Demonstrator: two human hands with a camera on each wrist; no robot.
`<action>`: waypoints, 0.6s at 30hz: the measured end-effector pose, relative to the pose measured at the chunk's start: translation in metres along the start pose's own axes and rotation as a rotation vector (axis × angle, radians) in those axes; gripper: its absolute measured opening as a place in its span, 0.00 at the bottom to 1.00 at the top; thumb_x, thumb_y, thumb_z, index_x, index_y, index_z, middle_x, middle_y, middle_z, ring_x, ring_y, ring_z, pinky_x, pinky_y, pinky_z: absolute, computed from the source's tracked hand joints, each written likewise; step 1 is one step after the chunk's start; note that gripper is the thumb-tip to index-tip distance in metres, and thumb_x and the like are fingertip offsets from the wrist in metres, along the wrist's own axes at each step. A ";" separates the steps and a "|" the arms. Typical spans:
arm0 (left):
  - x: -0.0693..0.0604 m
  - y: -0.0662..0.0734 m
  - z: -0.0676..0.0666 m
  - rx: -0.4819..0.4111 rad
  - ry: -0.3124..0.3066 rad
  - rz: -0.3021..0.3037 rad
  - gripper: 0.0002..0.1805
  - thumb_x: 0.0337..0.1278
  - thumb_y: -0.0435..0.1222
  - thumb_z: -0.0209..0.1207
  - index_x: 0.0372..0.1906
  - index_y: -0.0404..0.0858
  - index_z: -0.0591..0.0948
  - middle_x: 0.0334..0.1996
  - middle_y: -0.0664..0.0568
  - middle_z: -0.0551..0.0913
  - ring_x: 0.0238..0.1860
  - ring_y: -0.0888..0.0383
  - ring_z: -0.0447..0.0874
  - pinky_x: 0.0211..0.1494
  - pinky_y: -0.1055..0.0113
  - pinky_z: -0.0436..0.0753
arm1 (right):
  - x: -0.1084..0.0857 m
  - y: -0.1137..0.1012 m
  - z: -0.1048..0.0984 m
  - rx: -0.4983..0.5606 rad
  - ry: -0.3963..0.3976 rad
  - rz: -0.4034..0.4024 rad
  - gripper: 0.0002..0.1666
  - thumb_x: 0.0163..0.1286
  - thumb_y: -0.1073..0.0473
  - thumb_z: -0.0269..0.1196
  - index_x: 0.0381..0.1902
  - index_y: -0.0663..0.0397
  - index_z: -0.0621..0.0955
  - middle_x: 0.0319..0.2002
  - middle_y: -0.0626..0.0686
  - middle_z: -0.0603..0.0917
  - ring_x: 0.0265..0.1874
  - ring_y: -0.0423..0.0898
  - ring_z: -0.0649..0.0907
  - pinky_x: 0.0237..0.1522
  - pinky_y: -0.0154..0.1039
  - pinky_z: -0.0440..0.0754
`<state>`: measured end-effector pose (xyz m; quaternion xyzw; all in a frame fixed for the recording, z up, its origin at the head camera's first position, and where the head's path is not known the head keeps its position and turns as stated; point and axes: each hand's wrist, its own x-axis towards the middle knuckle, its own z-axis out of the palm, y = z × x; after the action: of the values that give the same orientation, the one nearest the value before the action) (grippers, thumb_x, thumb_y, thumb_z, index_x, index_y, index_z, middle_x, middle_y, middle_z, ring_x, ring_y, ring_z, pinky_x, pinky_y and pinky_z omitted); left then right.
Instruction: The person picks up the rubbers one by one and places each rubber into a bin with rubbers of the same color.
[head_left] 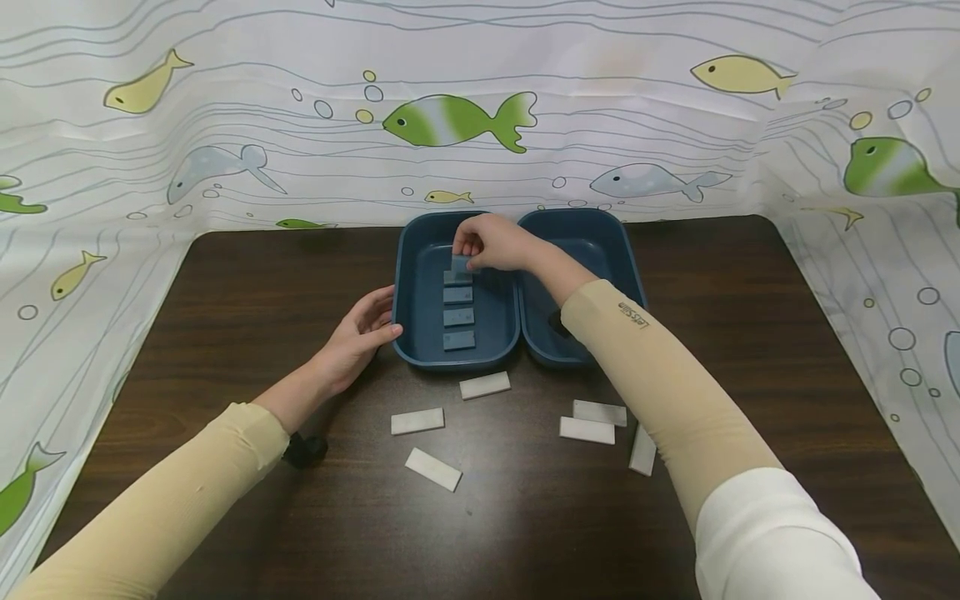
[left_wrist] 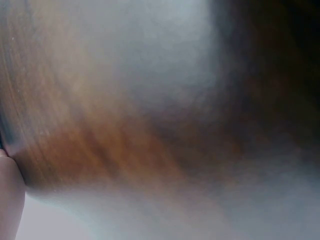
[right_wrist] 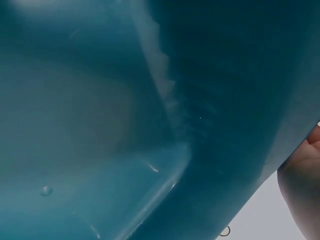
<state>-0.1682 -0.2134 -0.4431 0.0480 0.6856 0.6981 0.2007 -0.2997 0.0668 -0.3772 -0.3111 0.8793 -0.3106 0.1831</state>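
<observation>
Blue tile (head_left: 459, 264) lies pinched in right grip (head_left: 495, 242).

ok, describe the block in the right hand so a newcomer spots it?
On the dark table, find the left blue tray. At the far end of its column of small blue blocks, the right hand pinches the target block. It's the only one held; the other four lie in the tray.
</observation>
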 end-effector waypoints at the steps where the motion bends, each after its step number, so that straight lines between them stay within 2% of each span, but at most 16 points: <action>1: 0.000 0.000 0.000 -0.001 0.000 0.000 0.37 0.78 0.29 0.54 0.84 0.38 0.54 0.80 0.39 0.58 0.68 0.63 0.70 0.68 0.77 0.72 | 0.001 0.000 0.000 0.001 0.000 0.000 0.13 0.72 0.70 0.68 0.53 0.61 0.84 0.46 0.58 0.83 0.48 0.52 0.79 0.57 0.44 0.79; 18: 0.000 0.000 0.000 0.011 0.002 0.004 0.37 0.78 0.28 0.54 0.84 0.37 0.53 0.81 0.38 0.57 0.68 0.62 0.69 0.67 0.78 0.72 | 0.017 0.000 0.003 -0.022 0.038 0.023 0.12 0.74 0.68 0.68 0.53 0.59 0.85 0.48 0.58 0.84 0.49 0.51 0.80 0.59 0.45 0.79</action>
<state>-0.1681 -0.2130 -0.4427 0.0498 0.6897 0.6947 0.1981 -0.3111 0.0543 -0.3815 -0.2970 0.8896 -0.3043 0.1667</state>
